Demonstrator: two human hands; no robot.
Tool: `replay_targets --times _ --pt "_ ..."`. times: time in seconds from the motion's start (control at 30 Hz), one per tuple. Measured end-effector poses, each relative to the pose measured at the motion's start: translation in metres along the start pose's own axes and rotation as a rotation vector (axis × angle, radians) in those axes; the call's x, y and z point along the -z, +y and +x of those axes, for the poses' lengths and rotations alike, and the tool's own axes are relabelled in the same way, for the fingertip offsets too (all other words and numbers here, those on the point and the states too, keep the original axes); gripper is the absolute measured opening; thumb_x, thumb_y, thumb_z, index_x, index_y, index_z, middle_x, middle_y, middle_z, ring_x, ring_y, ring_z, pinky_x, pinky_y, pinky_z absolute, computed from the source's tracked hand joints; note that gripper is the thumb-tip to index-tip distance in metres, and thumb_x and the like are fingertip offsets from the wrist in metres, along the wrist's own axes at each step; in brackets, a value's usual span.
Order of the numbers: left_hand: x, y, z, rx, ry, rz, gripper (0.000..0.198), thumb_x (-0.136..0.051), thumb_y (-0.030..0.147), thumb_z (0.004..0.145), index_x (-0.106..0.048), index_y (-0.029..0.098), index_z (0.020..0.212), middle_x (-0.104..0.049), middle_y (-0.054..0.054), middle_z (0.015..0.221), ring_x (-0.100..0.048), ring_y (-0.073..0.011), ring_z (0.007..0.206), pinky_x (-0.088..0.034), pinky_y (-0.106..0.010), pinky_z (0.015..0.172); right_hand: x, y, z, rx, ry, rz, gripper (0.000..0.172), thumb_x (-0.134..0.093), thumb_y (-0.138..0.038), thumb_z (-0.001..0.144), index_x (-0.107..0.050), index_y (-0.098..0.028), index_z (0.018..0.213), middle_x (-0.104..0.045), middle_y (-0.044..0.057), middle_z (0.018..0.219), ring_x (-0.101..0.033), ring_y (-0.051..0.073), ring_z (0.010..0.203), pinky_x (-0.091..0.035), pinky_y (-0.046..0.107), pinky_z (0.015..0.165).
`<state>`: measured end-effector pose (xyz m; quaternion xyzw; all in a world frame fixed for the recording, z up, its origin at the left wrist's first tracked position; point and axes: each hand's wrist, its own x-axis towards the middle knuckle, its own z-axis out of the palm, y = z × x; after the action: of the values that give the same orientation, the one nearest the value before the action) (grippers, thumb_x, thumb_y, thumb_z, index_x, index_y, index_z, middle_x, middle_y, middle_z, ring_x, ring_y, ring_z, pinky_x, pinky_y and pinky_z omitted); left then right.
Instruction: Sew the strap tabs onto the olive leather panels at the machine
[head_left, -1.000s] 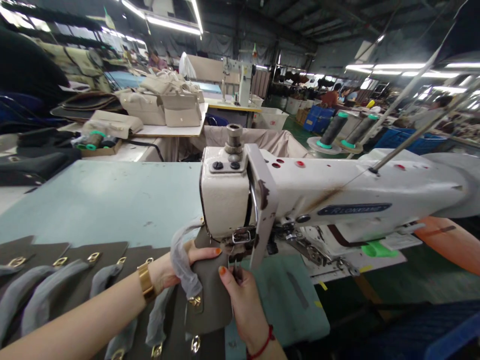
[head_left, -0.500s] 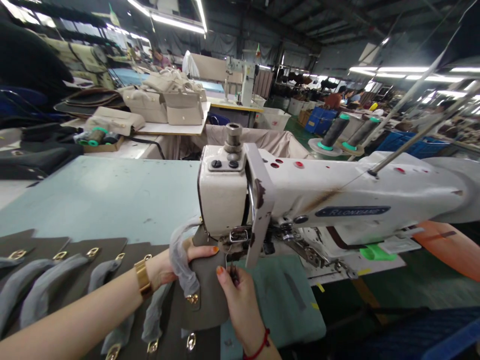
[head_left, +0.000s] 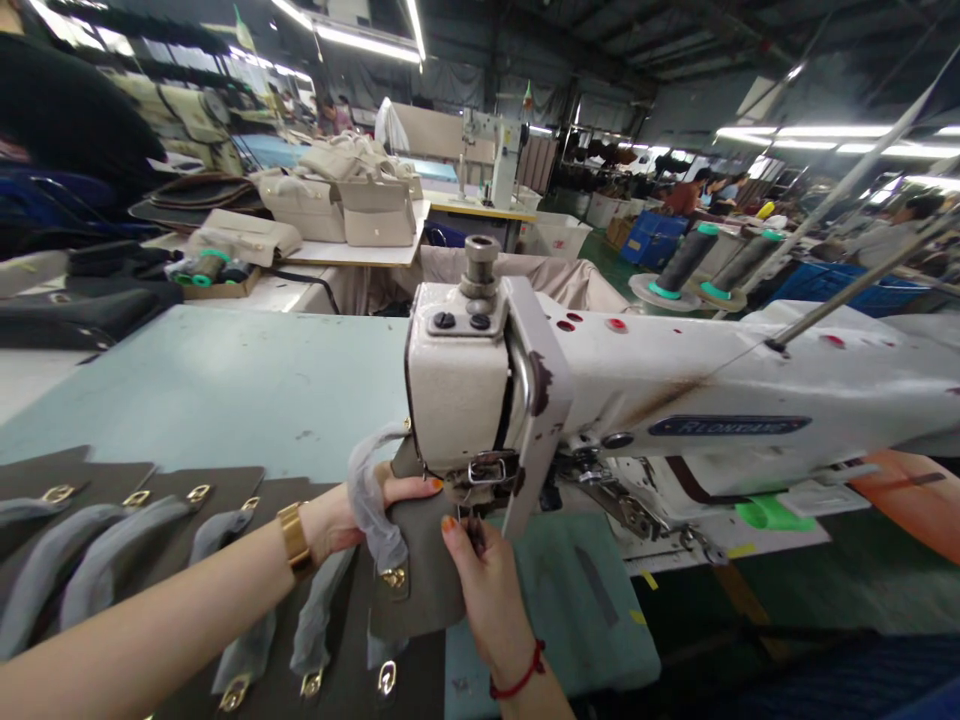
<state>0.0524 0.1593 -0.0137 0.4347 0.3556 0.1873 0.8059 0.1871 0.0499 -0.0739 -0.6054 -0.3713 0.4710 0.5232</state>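
Under the head of a white sewing machine (head_left: 457, 390) lies a grey-brown bag flap (head_left: 420, 590) with a rounded lower end. Its handle (head_left: 369, 500) is wrapped in thin whitish film and ends in gold hardware. My left hand (head_left: 360, 515) reaches through beneath the handle and grips the flap's left side, thumb on top. At the right edge, close to the needle area, my right hand (head_left: 487, 575) pinches the flap between thumb and curled fingers. Something small and dark shows by those fingers; I cannot make it out. The machine head hides the needle tip.
Similar panels (head_left: 277, 570) with wrapped handles lie overlapping on the left of the pale-blue table (head_left: 225, 370). Behind stand beige bags (head_left: 379, 212) on another table. Thread cones (head_left: 684, 262) rise behind the machine arm. Several people work farther back.
The view has turned slightly left, so the scene sits farther right in the picture. Both hands keep their hold on the flap, which looks nearly unmoved under the machine head.
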Motion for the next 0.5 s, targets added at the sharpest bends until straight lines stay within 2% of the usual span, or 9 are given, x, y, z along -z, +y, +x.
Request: replay_targets --times 0.13,0.3,0.5 --pt "0.001 0.0 0.001 0.005 0.03 -0.004 0.032 -0.073 0.024 0.072 -0.07 0.017 0.103 -0.077 -0.001 0.09 -0.07 -0.0251 0.092 -0.053 -0.036 0.086 0.0 -0.003 0.001 -0.035 -0.006 0.021 0.039 -0.058 -0.049 0.083 -0.063 -0.011 0.074 -0.059 0.002 0.066 -0.052 0.013 0.061 -0.04 0.02 0.056" --pt "0.007 -0.004 0.004 0.027 0.004 -0.044 0.033 -0.074 0.027 0.072 -0.069 0.018 0.104 -0.076 -0.004 0.098 -0.07 -0.0258 0.091 -0.053 -0.04 0.086 0.0 0.002 0.004 -0.044 -0.032 0.069 0.038 -0.059 -0.048 0.083 -0.064 -0.011 0.076 -0.063 0.004 0.07 -0.054 0.015 0.066 -0.042 0.021 0.057" --pt "0.013 -0.011 0.011 0.005 -0.006 -0.039 0.039 -0.079 0.031 0.067 -0.07 0.021 0.104 -0.075 -0.007 0.103 -0.071 -0.0275 0.09 -0.056 -0.038 0.085 0.0 -0.001 0.004 -0.031 -0.031 0.062 0.037 -0.057 -0.046 0.085 -0.063 -0.011 0.077 -0.061 0.004 0.071 -0.054 0.016 0.068 -0.041 0.021 0.058"
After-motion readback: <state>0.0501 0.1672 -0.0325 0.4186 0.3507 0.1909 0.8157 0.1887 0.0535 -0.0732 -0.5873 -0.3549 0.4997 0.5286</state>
